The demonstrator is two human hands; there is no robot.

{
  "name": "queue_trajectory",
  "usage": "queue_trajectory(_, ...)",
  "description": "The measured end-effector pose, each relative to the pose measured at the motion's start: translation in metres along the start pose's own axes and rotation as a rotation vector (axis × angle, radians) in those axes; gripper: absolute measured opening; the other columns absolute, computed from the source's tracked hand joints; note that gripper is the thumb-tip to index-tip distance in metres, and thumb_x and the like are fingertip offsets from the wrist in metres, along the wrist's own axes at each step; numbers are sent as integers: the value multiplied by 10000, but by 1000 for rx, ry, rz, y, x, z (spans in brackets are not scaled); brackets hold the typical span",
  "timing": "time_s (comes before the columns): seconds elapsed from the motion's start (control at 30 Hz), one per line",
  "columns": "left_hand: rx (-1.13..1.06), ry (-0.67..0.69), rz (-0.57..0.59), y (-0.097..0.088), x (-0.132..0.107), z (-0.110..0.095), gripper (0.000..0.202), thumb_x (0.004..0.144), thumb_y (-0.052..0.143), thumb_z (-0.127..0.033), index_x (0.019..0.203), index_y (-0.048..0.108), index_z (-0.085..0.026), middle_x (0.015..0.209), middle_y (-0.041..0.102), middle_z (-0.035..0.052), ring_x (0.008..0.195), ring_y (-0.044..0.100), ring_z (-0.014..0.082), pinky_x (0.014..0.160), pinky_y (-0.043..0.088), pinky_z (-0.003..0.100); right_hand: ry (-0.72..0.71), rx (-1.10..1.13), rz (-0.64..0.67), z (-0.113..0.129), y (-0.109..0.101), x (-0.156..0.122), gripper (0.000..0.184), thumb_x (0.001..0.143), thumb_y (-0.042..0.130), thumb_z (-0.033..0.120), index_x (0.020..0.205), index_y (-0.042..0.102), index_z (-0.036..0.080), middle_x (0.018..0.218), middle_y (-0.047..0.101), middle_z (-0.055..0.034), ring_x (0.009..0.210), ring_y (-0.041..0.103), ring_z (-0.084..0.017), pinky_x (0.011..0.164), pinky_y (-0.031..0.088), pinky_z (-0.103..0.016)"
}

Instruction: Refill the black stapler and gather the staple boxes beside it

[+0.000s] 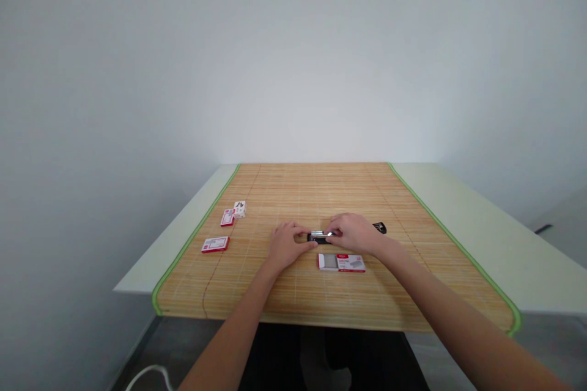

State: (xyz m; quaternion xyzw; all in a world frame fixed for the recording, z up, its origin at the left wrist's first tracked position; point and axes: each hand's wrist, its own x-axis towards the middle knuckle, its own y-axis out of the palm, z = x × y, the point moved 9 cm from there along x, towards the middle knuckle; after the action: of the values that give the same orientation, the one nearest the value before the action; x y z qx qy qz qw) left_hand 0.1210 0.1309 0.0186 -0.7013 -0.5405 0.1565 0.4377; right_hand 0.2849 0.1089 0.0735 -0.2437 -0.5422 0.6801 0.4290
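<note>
A small black and silver stapler (pixel 318 236) lies on the bamboo mat (pixel 293 293) in the middle of the table. My left hand (pixel 287 244) grips its left end with curled fingers. My right hand (pixel 355 233) pinches its right end from above. Just in front of my right hand an open box of staples (pixel 342 263) lies flat with grey strips showing. A small black object (pixel 380 228) lies just behind my right hand.
On the mat's left side lie a red and white box (pixel 215 245), another one (pixel 227 218) and a small white box (pixel 239 209). The pale table (pixel 481 226) stands against a white wall. A white cable (pixel 147 376) runs on the floor at lower left.
</note>
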Motion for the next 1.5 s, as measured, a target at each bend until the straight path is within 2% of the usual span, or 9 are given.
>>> queue_trajectory(0.13,-1,-8,13,0,0,0,397,779,778,-625,1060,779,-345,985,687,19,1031,583,256,891,403,367,60,70,-159,-25,-44,-21,241,884,707,396,1090,780,294,868,712,-41,847,637,-227,771,464,-336)
queue_trajectory(0.27,-8,5,-4,-1,0,0,382,776,786,-615,1050,781,-350,989,690,17,1032,587,258,895,397,372,219,274,-391,-80,-88,-70,482,836,750,495,1277,690,311,1173,706,-76,1106,633,-288,928,509,-431)
queue_trajectory(0.37,-11,4,-4,0,0,1,370,773,794,-601,1039,779,-344,975,696,11,1007,592,251,887,392,374,330,625,-345,-112,-69,-101,687,771,806,538,1388,598,322,1302,677,-87,1216,620,-305,1014,520,-478)
queue_trajectory(0.47,-10,4,-4,0,0,1,378,773,795,-597,1041,777,-331,976,700,11,1004,592,249,887,391,369,379,901,-230,-118,-31,-115,732,716,847,569,1362,608,320,1371,655,-90,1268,609,-305,1089,497,-488)
queue_trajectory(0.67,4,-7,3,0,0,0,393,772,791,-607,1066,778,-345,986,698,13,1019,588,254,882,397,366,438,998,-235,-116,-2,-112,692,654,866,643,1196,696,248,1212,736,-108,1156,673,-324,1060,516,-495)
queue_trajectory(0.9,3,-21,11,1,1,2,389,775,790,-594,1072,785,-344,1018,691,30,1043,586,267,921,405,387,309,931,-356,-94,-27,-86,553,713,837,623,1104,737,244,1145,747,-83,1118,671,-306,1070,497,-488)
queue_trajectory(1.07,-5,0,-4,0,0,0,366,772,801,-581,1056,787,-352,1020,690,19,1035,587,261,933,401,389,151,800,-233,-47,-35,-37,422,796,791,529,1086,738,228,1167,722,-64,1042,682,-241,980,536,-410)
queue_trajectory(1.3,14,-24,-3,-1,-1,-1,362,764,796,-595,1032,788,-351,1016,704,17,1045,586,270,930,398,409,-32,402,2,7,-8,13,163,832,742,302,976,763,228,968,714,-37,893,652,-213,816,503,-323)
queue_trajectory(1.5,22,-35,0,-2,-1,-2,373,764,791,-595,1048,786,-353,1010,702,18,1056,578,270,924,400,402,-78,336,20,12,1,17,199,849,729,276,1042,767,247,979,710,-38,918,640,-224,824,481,-322)
